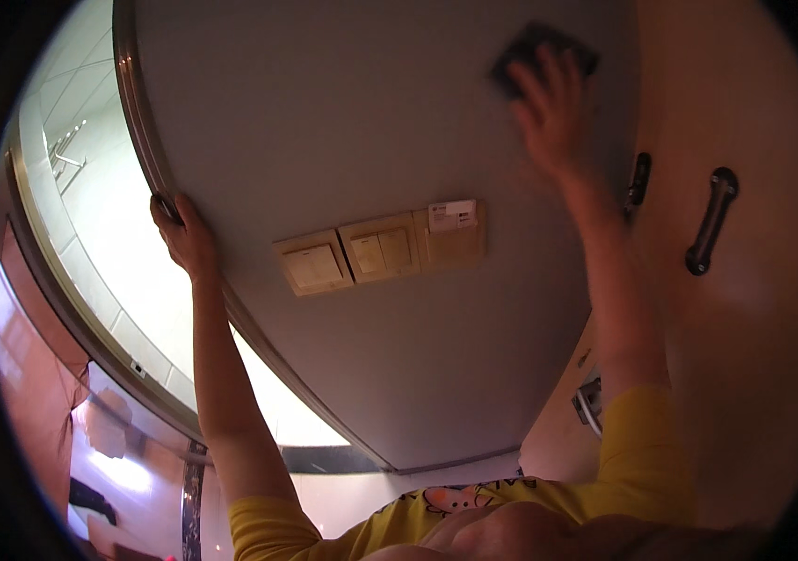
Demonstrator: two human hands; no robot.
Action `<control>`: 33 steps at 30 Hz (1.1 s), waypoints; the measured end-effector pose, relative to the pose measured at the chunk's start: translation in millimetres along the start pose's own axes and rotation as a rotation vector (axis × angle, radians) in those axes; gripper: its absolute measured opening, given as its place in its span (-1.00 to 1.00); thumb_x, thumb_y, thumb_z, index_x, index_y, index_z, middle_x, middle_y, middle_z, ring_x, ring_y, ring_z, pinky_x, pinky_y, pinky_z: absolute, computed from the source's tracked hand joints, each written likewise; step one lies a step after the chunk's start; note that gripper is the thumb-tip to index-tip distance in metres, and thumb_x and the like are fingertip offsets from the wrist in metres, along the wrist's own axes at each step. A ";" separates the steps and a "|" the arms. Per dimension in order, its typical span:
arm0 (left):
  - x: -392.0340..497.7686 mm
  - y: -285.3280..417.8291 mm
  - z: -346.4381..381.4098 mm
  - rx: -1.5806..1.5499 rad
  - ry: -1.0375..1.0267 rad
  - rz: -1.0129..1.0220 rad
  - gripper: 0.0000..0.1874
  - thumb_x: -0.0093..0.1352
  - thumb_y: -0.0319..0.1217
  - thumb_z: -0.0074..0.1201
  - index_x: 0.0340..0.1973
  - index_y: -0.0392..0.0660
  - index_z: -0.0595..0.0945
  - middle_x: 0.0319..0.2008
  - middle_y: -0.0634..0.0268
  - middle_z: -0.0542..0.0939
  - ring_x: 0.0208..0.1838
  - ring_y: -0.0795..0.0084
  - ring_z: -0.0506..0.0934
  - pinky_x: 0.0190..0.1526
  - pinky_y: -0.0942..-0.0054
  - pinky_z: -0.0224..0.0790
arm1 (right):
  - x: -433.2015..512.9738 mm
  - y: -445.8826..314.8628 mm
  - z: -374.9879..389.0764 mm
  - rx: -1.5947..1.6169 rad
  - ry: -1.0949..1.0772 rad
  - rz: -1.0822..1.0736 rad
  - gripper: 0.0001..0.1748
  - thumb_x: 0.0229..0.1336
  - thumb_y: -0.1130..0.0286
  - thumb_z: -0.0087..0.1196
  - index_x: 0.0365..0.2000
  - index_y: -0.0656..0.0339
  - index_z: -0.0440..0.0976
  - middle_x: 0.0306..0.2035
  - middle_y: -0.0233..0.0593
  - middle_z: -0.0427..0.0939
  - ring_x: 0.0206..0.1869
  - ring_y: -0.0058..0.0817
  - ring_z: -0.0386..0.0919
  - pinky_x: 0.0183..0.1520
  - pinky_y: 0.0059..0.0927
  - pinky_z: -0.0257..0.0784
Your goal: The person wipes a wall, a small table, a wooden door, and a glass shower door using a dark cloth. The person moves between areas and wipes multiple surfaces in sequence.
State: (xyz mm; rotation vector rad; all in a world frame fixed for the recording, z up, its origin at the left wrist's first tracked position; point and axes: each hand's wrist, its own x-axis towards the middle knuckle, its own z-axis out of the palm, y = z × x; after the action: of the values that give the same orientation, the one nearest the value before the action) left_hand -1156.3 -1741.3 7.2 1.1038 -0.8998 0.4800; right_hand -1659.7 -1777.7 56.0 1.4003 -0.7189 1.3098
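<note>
A dark cloth or pad, somewhat blurred, lies flat on the grey wall at the upper right, under the spread fingers of my right hand. My left hand grips the brown edge trim of a doorway at the wall's left side. Between and below the hands, cream wall switches and a double switch sit in a row beside a card holder with a white card in it.
To the right is a pale door or cabinet panel with a black handle; another dark handle is near the corner. A socket with a white plug or cable is lower down. A brightly lit tiled room shows through the doorway at left.
</note>
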 end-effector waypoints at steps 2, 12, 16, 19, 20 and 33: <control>1.1 -3.3 1.4 -0.036 0.015 0.060 -0.27 0.49 0.04 -0.19 0.39 -0.20 0.16 0.37 -0.08 0.25 0.39 0.03 0.25 0.35 0.25 0.08 | 24.4 35.5 4.3 0.074 0.141 0.099 -0.53 0.23 0.09 0.05 0.16 -0.28 0.42 0.33 -0.19 0.25 0.36 0.08 0.14 0.32 0.22 0.08; -0.8 -1.5 -2.5 -0.065 -0.018 -0.095 -0.23 0.46 0.13 -0.15 0.33 -0.25 0.26 0.19 -0.04 0.46 0.21 0.07 0.44 0.23 0.26 0.22 | -7.2 72.8 -10.5 0.097 0.117 0.289 -0.49 0.28 0.07 -0.01 0.22 -0.12 0.37 0.37 0.06 0.14 0.36 0.21 0.09 0.37 0.12 0.01; 3.0 -6.9 -1.8 -0.054 -0.007 -0.073 -0.25 0.45 0.14 -0.14 0.26 -0.27 0.36 0.16 -0.03 0.48 0.19 0.06 0.45 0.20 0.24 0.24 | -41.8 26.4 -13.4 0.058 0.042 0.260 -0.48 0.29 0.07 -0.01 0.23 -0.11 0.36 0.38 0.07 0.13 0.37 0.20 0.07 0.35 0.22 -0.04; 4.4 -13.2 0.1 -0.019 0.044 -0.045 -0.23 0.43 0.14 -0.12 0.27 -0.28 0.33 0.15 -0.07 0.47 0.19 0.01 0.44 0.21 0.23 0.24 | -36.7 -25.2 -11.7 0.021 -0.095 0.170 -0.50 0.26 0.14 0.02 0.22 -0.21 0.37 0.38 -0.06 0.16 0.38 0.13 0.08 0.32 0.33 -0.05; 4.7 -15.2 -0.3 -0.081 0.021 -0.043 -0.21 0.43 0.14 -0.12 0.28 -0.30 0.31 0.17 -0.11 0.44 0.21 -0.03 0.42 0.23 0.21 0.23 | -28.5 -45.3 -7.6 0.048 -0.126 0.131 -0.50 0.25 0.15 0.03 0.21 -0.23 0.38 0.38 -0.10 0.17 0.38 0.12 0.08 0.32 0.34 -0.05; 8.0 -29.0 -23.5 0.070 -0.050 0.077 -0.24 0.40 0.04 -0.02 0.32 -0.23 0.25 0.10 -0.10 0.44 0.15 -0.08 0.42 0.16 0.12 0.26 | 31.7 -354.2 44.0 0.514 -0.450 -0.299 -0.49 0.08 0.43 0.10 0.10 -0.12 0.50 0.38 -0.25 0.19 0.46 -0.15 0.02 0.41 0.23 -0.14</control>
State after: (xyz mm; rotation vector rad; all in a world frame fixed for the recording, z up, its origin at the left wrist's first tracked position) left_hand -1121.7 -1732.3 -6.1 1.1522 -0.9781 0.5532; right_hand -1312.9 -1713.0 -6.9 2.1702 -0.4424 0.9832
